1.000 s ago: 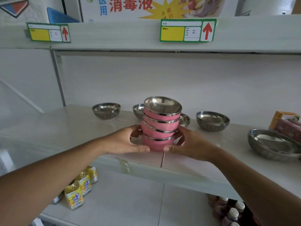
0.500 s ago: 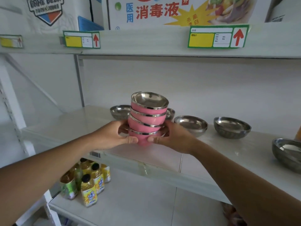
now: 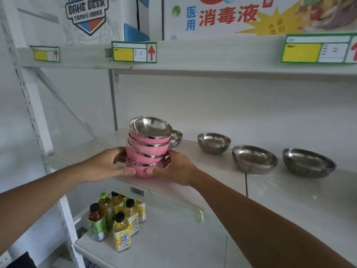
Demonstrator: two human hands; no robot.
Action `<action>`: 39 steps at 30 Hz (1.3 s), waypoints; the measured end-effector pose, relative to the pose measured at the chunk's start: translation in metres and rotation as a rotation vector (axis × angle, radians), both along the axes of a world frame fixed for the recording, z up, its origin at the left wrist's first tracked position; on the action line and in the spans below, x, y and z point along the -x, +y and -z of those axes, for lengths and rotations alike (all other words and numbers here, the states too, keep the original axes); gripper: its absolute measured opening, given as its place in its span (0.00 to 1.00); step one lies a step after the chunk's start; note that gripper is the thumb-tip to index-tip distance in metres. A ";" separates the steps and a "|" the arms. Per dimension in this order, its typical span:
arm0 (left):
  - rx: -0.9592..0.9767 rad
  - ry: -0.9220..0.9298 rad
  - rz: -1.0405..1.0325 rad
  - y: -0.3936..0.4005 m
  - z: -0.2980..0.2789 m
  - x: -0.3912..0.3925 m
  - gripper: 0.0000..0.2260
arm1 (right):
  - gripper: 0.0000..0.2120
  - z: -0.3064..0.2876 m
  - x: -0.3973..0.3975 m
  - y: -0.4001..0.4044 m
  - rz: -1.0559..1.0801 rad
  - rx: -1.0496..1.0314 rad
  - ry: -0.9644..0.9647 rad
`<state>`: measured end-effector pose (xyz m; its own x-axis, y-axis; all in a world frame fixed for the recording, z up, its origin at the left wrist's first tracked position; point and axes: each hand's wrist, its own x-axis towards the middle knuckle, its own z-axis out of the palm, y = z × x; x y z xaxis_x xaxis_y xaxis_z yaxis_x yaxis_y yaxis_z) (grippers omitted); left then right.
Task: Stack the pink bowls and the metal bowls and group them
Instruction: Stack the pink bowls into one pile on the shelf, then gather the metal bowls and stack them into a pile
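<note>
1. pink bowls (image 3: pixel 146 149): four nested in one stack, steel rims showing between each, top one tipped a bit toward the back-left. stack is above the middle shelf (image 3: pixel 202 182), near its front edge at the left end; can't tell if the base touches the board or hangs just off it.
2. left hand (image 3: pixel 108 165) and right hand (image 3: pixel 173 169) both clamped on the lowest bowl, one per side, thumbs (image 3: pixel 129 171) pressed on its front, fingers wrapped round behind.
3. change vs a sec ago: stack was nearer the middle of the shelf, w/ metal bowls behind it on both sides. now it's further left; only one small metal bowl (image 3: pixel 176 137) peeks out right behind it, rest lie to the right. view also swung left, so part of the shift is the head turning.
4. what it means: pink stacking looks done; this is the grouping step, pinks going to the left end, away from the steel ones.
5. metal bowls still loose: one (image 3: pixel 214 145) toward the back, a wider one (image 3: pixel 254 159) and another (image 3: pixel 309 163) further right, all apart, none nested.
6. left to do, imo: set pinks down flat, then nest the steel bowls into one pile.
7. risk: top bowl leans, so a quick set-down could slide it off.
8. drink bottles (image 3: pixel 117 219) sit on the lower shelf, under the hands; not part of the job.
</note>
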<state>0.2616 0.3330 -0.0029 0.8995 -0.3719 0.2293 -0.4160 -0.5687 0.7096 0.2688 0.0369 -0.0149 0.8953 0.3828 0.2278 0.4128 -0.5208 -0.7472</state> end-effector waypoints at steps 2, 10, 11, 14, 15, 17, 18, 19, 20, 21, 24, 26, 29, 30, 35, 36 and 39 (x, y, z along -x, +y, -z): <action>0.007 0.007 0.000 0.008 0.001 -0.003 0.39 | 0.37 0.001 -0.003 0.009 0.002 0.000 0.011; 0.040 0.038 0.001 0.033 0.005 -0.009 0.42 | 0.42 -0.001 -0.005 0.041 0.035 -0.026 0.053; 0.042 0.038 -0.005 0.035 0.005 -0.010 0.42 | 0.42 -0.002 -0.005 0.043 0.040 -0.022 0.059; 0.039 0.029 -0.017 0.037 0.007 -0.010 0.40 | 0.41 -0.005 -0.002 0.043 0.046 0.011 0.086; 0.041 0.021 -0.027 0.038 0.009 -0.009 0.39 | 0.41 -0.006 -0.001 0.041 0.050 0.033 0.089; 0.053 0.022 -0.057 0.041 0.016 -0.006 0.37 | 0.43 -0.010 0.005 0.032 0.073 0.087 0.081; 0.048 0.023 -0.067 0.043 0.021 -0.003 0.36 | 0.43 -0.012 0.009 0.025 0.089 0.114 0.070; 0.028 0.016 -0.080 0.045 0.025 -0.001 0.35 | 0.42 -0.013 0.013 0.017 0.105 0.141 0.056; -0.004 0.005 -0.099 0.047 0.028 0.002 0.34 | 0.39 -0.015 0.019 0.009 0.120 0.166 0.039; -0.039 -0.004 -0.126 0.049 0.030 0.004 0.35 | 0.35 -0.016 0.024 0.001 0.137 0.186 0.021; -0.123 0.000 -0.236 0.049 0.028 0.014 0.40 | 0.25 -0.021 0.042 -0.024 0.192 0.201 -0.009; -0.152 -0.008 -0.307 0.043 0.023 0.026 0.42 | 0.23 -0.025 0.054 -0.044 0.181 0.231 -0.007; -0.174 -0.035 -0.382 0.025 0.012 0.053 0.38 | 0.22 -0.034 0.081 -0.079 0.155 0.284 0.012; -0.171 -0.051 -0.397 0.016 0.008 0.064 0.37 | 0.21 -0.037 0.091 -0.092 0.151 0.291 0.009; -0.190 -0.094 -0.376 -0.064 -0.014 0.130 0.18 | 0.19 -0.049 0.145 -0.167 0.164 0.380 -0.028; -0.197 -0.097 -0.365 -0.083 -0.017 0.142 0.14 | 0.18 -0.052 0.156 -0.183 0.168 0.416 -0.047; -0.294 -0.079 -0.325 -0.150 -0.023 0.171 0.09 | 0.14 -0.057 0.192 -0.230 0.213 0.482 -0.107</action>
